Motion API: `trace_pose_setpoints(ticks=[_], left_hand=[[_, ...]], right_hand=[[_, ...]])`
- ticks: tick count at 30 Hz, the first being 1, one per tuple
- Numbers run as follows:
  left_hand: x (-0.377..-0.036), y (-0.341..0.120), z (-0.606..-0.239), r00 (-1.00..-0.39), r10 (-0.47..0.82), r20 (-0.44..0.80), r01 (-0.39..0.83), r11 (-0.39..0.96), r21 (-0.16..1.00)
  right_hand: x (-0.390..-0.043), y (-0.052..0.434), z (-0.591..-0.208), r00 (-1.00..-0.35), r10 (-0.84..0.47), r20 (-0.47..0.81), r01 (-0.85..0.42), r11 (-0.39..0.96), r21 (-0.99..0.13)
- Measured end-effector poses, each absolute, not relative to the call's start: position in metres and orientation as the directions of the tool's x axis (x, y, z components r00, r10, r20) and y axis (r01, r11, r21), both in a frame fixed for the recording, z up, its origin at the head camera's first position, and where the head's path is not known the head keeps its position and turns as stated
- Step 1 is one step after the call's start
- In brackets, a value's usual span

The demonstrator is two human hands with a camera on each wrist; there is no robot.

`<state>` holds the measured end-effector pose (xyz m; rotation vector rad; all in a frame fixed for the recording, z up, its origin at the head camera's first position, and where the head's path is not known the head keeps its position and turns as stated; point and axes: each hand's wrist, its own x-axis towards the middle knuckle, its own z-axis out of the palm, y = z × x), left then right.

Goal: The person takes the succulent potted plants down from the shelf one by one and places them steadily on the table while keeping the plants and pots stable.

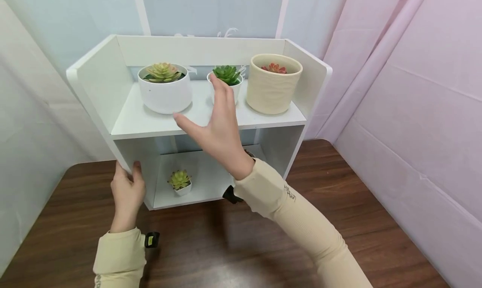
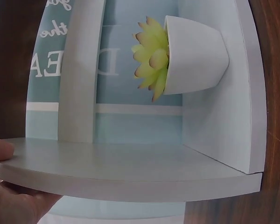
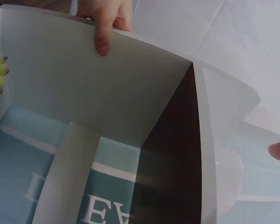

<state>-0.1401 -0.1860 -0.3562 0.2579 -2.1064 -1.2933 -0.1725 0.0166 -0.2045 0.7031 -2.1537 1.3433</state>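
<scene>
My left hand [image 1: 127, 191] grips the left side panel of a white two-tier shelf [image 1: 98, 85], thumb on the inner face. In the left wrist view its fingers [image 2: 18, 205] lie on the outer side of that panel. My right hand [image 1: 222, 131] is raised before the upper tier, thumb and fingers spread with nothing between them. Its fingertips overlap a small white pot with a green succulent [image 1: 227, 74]. To its left stands a wide white pot [image 1: 165, 95] with a pale succulent; to its right, a cream ribbed pot [image 1: 273, 91] with a red one.
On the lower tier sits a small yellow-green succulent [image 1: 180, 180] in a white pot. Another dark plant [image 1: 249, 153] there is mostly hidden by my right wrist. The shelf stands on a brown wooden table [image 1: 196, 246], with pale curtains [image 1: 406, 124] around it.
</scene>
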Motion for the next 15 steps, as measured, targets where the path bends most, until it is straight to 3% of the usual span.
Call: trace_pose_setpoints(ticks=[4,15], left_hand=[[-0.14,-0.186,-0.357,-0.769,-0.478,0.424,0.167,0.49,0.855],[-0.14,-0.186,-0.358,-0.764,-0.466,0.445,0.187,0.501,0.845]], right_hand=[[-0.179,0.007,-0.197,-0.819,-0.196,0.539,-0.564,0.446,-0.695],[-0.199,-0.014,-0.186,-0.898,-0.221,0.38,-0.438,0.519,-0.733]])
